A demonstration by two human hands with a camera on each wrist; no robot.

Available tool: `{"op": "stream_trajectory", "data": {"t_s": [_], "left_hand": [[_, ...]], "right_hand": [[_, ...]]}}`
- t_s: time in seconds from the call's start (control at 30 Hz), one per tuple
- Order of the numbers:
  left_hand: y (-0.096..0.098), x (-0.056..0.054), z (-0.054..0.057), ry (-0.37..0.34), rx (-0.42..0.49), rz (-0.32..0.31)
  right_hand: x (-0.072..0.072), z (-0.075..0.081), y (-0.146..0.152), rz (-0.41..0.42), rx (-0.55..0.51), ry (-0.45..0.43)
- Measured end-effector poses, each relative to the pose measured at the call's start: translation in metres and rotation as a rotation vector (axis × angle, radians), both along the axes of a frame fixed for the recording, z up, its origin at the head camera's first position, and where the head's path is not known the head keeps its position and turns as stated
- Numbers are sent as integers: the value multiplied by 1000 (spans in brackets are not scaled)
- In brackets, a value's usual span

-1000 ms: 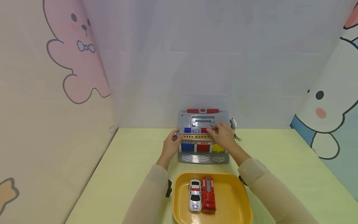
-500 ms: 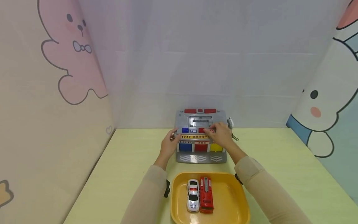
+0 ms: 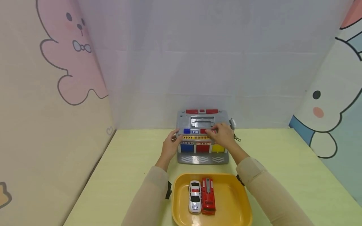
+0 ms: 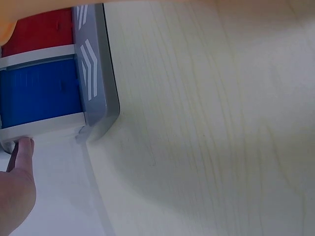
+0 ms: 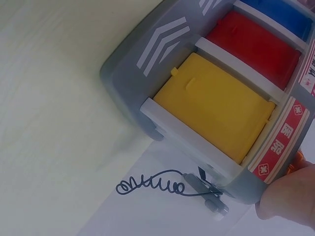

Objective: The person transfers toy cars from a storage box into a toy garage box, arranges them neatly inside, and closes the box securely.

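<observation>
A grey toy parking garage [image 3: 182,121] stands against the back wall. Its front has a blue door [image 4: 39,91], a red door [image 3: 202,148] and a yellow door [image 5: 214,105], all down. My left hand [image 3: 169,147] holds the garage's left edge, a digit touching the side wall. On the right, my right hand [image 3: 225,137] rests at the roof's front edge, fingertips at the red button [image 3: 203,131]; its thumb shows at the corner in the right wrist view. Whether the button is pushed in cannot be seen.
Nearer me is a yellow tray [image 3: 233,201] holding a white police car [image 3: 195,197] and a red fire truck [image 3: 208,197], side by side. A small grey piece with a coiled cord [image 5: 152,182] hangs at the garage's right side. Printed fabric walls enclose the pale table [image 3: 133,147].
The whole scene shifts slightly left in the head view. Both hands keep their places on the garage, and the tray and vehicles stay put.
</observation>
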State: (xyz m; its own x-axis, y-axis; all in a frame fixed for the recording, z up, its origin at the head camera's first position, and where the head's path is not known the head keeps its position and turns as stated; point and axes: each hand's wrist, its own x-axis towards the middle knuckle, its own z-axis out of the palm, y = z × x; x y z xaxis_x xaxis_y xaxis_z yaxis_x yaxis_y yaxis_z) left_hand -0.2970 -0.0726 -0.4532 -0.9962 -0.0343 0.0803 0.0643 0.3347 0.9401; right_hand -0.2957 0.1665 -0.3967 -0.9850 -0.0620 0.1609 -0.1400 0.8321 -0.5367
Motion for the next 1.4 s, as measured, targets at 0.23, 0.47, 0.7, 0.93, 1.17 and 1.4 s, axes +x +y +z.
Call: {"op": "stream_trajectory", "data": {"t_s": [0.23,0.47,0.7,0.93,1.17,1.4], "left_hand": [[-1,1,0,4,-1,1],[-1,3,2,-11,9,5],[-1,3,4,-4,8,7],[-1,3,5,-3,10,3],[0,3,7,12,10,-6],[0,3,9,-4,14,-7]], "right_hand": [[-1,1,-1,-2,-8,-11],[-1,1,-1,9,-11,-13],[0,5,-2,-3,-4,-17],[2,9,-2,-12,-2,-28],[3,12,1,-5,-23,-19],[2,11,1,-6,-17,-20]]}}
